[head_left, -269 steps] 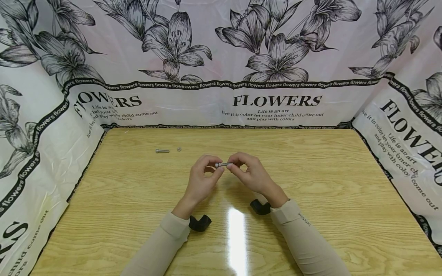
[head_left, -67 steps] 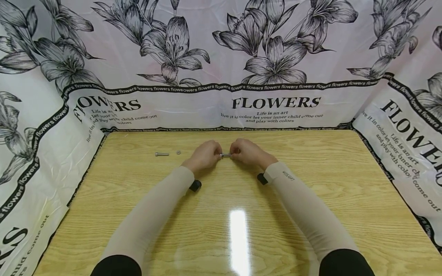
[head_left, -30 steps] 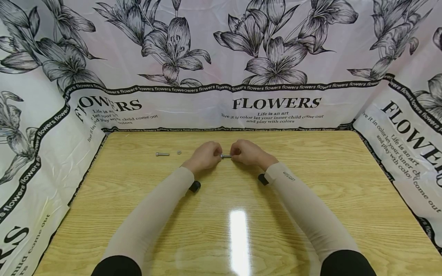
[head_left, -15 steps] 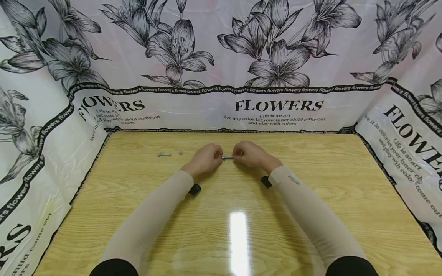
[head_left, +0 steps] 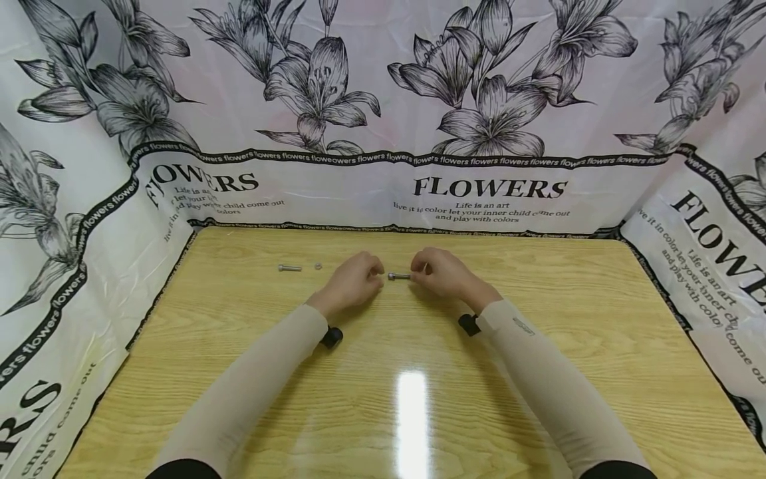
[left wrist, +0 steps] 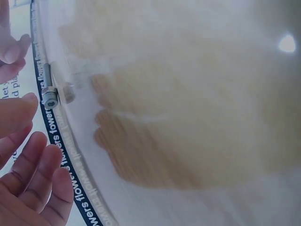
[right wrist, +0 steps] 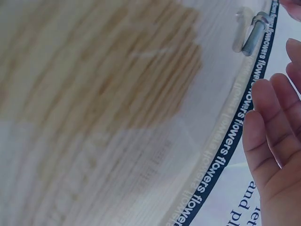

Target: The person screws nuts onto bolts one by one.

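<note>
A silver socket-head bolt point(head_left: 399, 276) with a nut threaded close to its head lies on the wooden table between the two hands. In the left wrist view the bolt point(left wrist: 49, 89) shows its hex socket, with the nut just behind the head. The left hand point(head_left: 354, 282) is just left of the bolt's head, its fingers loosely bent around nothing. At the threaded end is the right hand point(head_left: 447, 274), fingertips close by and likewise holding nothing. From the right wrist, the bolt point(right wrist: 255, 35) appears apart from the relaxed fingers point(right wrist: 263, 136).
A second bolt point(head_left: 290, 268) and a loose nut point(head_left: 318, 265) lie on the table point(head_left: 538, 346) left of the left hand. A white curtain point(head_left: 335, 193) printed with flowers hangs along the table's back edge and both sides.
Earlier both hands held the bolt and nut up over the table, then lowered it farther back. Now the fingers have let go and the hands have moved slightly apart, leaving it lying there.
</note>
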`<act>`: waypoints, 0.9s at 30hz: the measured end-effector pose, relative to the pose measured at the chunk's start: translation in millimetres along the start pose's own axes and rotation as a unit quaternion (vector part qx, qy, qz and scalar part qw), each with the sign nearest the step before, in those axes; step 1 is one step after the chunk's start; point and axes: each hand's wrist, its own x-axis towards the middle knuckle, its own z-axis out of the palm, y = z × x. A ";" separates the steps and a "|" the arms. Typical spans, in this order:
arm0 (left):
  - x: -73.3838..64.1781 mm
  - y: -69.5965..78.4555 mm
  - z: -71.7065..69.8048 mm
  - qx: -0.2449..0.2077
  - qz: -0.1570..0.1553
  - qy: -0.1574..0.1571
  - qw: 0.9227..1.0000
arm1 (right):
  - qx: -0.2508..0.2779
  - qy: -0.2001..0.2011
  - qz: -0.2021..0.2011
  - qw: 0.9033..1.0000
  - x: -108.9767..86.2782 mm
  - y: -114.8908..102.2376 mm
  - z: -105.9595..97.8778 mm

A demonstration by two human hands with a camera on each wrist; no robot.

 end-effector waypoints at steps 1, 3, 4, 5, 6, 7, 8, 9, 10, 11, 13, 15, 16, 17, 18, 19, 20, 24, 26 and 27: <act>-1.8 -0.8 -0.3 0.001 0.002 0.003 1.000 | 0.002 0.003 0.000 1.000 -0.8 -0.8 -0.3; -5.4 -2.4 -1.0 0.000 0.003 0.007 1.000 | 0.008 0.007 -0.003 1.000 -2.4 -2.6 -0.7; -7.1 -3.1 -1.3 0.000 0.001 0.009 1.000 | 0.009 0.010 -0.006 1.000 -3.3 -3.4 -0.8; -8.8 -3.7 -1.9 0.001 0.000 0.012 1.000 | 0.011 0.013 -0.010 1.000 -4.2 -4.2 -1.1; -10.6 -4.1 -2.6 -0.001 -0.001 0.014 1.000 | 0.012 0.015 -0.014 1.000 -5.3 -5.0 -1.4; -12.4 -4.2 -3.3 -0.005 -0.003 0.016 1.000 | 0.014 0.018 -0.016 1.000 -6.6 -5.7 -1.5; -14.3 -4.1 -4.3 -0.010 -0.004 0.019 1.000 | 0.016 0.021 -0.020 0.999 -7.7 -6.3 -1.4; -16.4 -3.8 -5.3 -0.013 -0.005 0.021 1.000 | 0.017 0.023 -0.022 0.999 -9.0 -6.8 -1.2; -18.3 -3.6 -6.3 -0.018 -0.004 0.021 1.000 | 0.018 0.025 -0.023 0.999 -10.3 -7.1 -0.9; -20.1 -3.4 -7.3 -0.021 -0.003 0.022 1.000 | 0.020 0.027 -0.025 0.999 -11.6 -7.6 -0.6; -23.9 -3.0 -8.8 -0.029 -0.001 0.021 0.999 | 0.025 0.030 -0.027 0.999 -13.6 -8.0 0.8; -27.3 -3.2 -9.7 -0.034 0.003 0.021 0.999 | 0.031 0.033 -0.029 0.999 -15.4 -8.7 2.0; -29.0 -3.4 -10.1 -0.037 0.001 0.022 0.999 | 0.034 0.035 -0.031 0.998 -16.1 -9.7 2.3; -30.9 -3.8 -10.8 -0.041 -0.002 0.023 0.999 | 0.037 0.036 -0.034 0.998 -16.6 -10.9 2.5; -33.0 -4.0 -11.6 -0.044 -0.004 0.026 0.999 | 0.039 0.037 -0.037 0.998 -16.8 -12.1 2.5; -35.1 -4.5 -12.4 -0.047 -0.007 0.028 0.998 | 0.041 0.038 -0.039 0.998 -17.3 -13.5 2.2; -37.0 -5.1 -13.2 -0.048 -0.009 0.032 0.998 | 0.043 0.039 -0.042 0.997 -17.6 -14.8 2.0; -44.1 -8.5 -18.3 -0.048 -0.005 0.046 0.998 | 0.050 0.044 -0.062 0.996 -18.4 -20.1 1.7; -47.2 -11.0 -20.5 -0.049 0.001 0.051 0.997 | 0.053 0.048 -0.071 0.995 -18.1 -22.8 2.5; -48.8 -12.1 -21.7 -0.051 0.003 0.053 0.997 | 0.055 0.050 -0.075 0.994 -17.7 -24.3 3.1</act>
